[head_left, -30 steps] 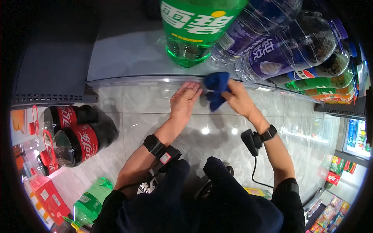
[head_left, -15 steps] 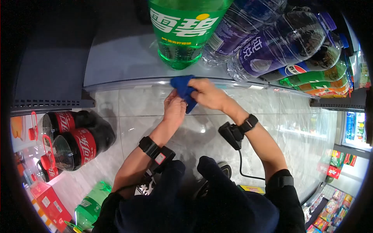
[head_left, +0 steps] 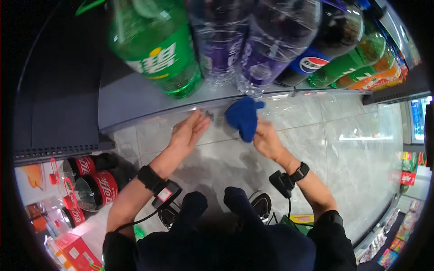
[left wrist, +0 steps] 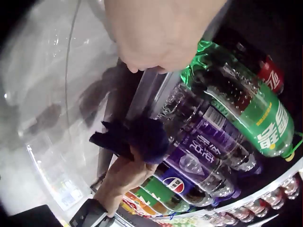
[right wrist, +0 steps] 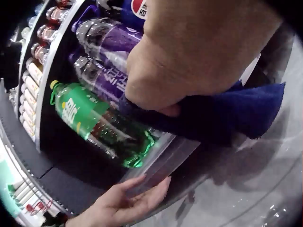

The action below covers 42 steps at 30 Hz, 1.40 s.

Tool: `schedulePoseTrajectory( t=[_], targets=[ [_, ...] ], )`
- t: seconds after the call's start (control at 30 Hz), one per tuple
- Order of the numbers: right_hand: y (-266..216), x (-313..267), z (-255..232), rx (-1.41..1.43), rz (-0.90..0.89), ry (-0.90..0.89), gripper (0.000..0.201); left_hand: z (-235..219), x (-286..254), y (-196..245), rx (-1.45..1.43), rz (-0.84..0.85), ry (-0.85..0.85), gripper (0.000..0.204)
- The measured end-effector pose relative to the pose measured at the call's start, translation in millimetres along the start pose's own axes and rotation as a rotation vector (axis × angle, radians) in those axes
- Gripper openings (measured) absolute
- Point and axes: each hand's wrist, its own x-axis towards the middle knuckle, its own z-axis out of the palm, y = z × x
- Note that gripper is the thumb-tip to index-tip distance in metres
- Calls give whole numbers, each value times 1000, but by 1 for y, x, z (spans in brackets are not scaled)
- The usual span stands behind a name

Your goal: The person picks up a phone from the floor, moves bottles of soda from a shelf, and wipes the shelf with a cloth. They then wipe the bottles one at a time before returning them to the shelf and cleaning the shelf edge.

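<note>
The right hand [head_left: 267, 141] grips a blue cloth [head_left: 242, 118] just below the front edge of the shelf [head_left: 149, 106]. In the right wrist view the cloth [right wrist: 236, 111] hangs out beyond the hand [right wrist: 165, 71]. The left hand [head_left: 184, 132] is held near the clear strip along the shelf edge, fingers extended and holding nothing; whether it touches the strip I cannot tell. On the shelf above stand a green bottle [head_left: 156, 54] and purple-labelled bottles [head_left: 264, 58]. The left wrist view shows the cloth [left wrist: 142, 139] beside these bottles.
Further right on the shelf are a Pepsi bottle [head_left: 312, 61] and green and orange bottles. Cola bottles [head_left: 97, 189] and a red box [head_left: 77, 253] are on the floor at left. Grey tiles [head_left: 217, 162] lie below; a yellow-green box [head_left: 300, 219] is by the feet.
The view has shifted, with the shelf bottles now further left. The hands, close together half a second ago, are apart; the cloth has moved right with the right hand, away from the left.
</note>
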Motion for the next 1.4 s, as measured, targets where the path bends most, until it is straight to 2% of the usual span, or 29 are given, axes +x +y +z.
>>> schedulePoseTrajectory(
  t=[0.03, 0.07, 0.13, 0.2, 0.27, 0.3, 0.33, 0.4, 0.43, 0.5, 0.53, 0.6, 0.63, 0.67, 0.7, 0.73, 0.8, 0.93, 1.0, 1.27, 1.33, 1.37, 1.4],
  targets=[
    [-3, -5, 2, 75, -53, -6, 29, 4, -6, 4, 70, -112, 33, 25],
    [-9, -11, 2, 81, -54, 18, 29, 9, -11, 9, 94, -109, 32, 25],
    [-20, -18, -2, 805, 546, 43, 34, 20, -24, 18, 465, -253, -129, 30],
    [8, -39, -4, 888, 488, 78, 35, 36, -34, 24, 561, -285, -137, 34],
    [26, -58, -10, 1308, 606, 236, 35, 53, -43, 25, 674, -391, -162, 37],
    [25, -63, -18, 1368, 701, 360, 39, 57, -42, 21, 769, -394, -169, 37],
    [30, -68, -26, 1438, 690, 410, 43, 63, -39, 17, 779, -395, -161, 37],
    [46, -85, -37, 1451, 741, 552, 43, 78, -30, 2, 768, -430, -139, 38],
    [50, -92, -41, 1458, 743, 561, 43, 89, -24, -11, 776, -437, -135, 38],
    [57, -101, -46, 1490, 646, 719, 42, 110, -7, -37, 775, -293, -197, 44],
    [55, -103, -48, 1496, 651, 727, 42, 115, 6, -51, 781, -302, -193, 44],
    [49, -102, -54, 1477, 686, 853, 42, 127, 26, -73, 529, -134, -149, 42],
    [52, -106, -55, 1474, 689, 857, 42, 132, 33, -81, 529, -139, -150, 42],
    [55, -112, -55, 1492, 702, 858, 43, 136, 38, -89, 369, -111, -98, 37],
    [57, -117, -54, 1508, 716, 864, 43, 142, 39, -92, 209, -86, -46, 32],
    [58, -121, -54, 1505, 725, 875, 43, 146, 40, -92, 211, -99, -45, 32],
    [60, -126, -54, 1487, 763, 868, 43, 151, 39, -88, -3, -85, -11, 21],
    [61, -128, -51, 1461, 766, 928, 42, 154, 38, -87, -74, -93, 6, 14],
    [66, -135, -53, 1488, 865, 1025, 40, 154, 38, -90, -98, -64, 17, 14],
    [48, -129, -76, 1389, 796, 1026, 37, 161, 39, -99, -189, -48, 98, 11],
    [44, -120, -79, 1330, 664, 878, 39, 161, 40, -101, -210, -55, 110, 9],
    [48, -122, -80, 1325, 667, 877, 39, 159, 40, -102, -210, -48, 99, 8],
    [52, -124, -80, 1272, 561, 866, 34, 157, 41, -104, -210, -41, 88, 8]
  ],
)
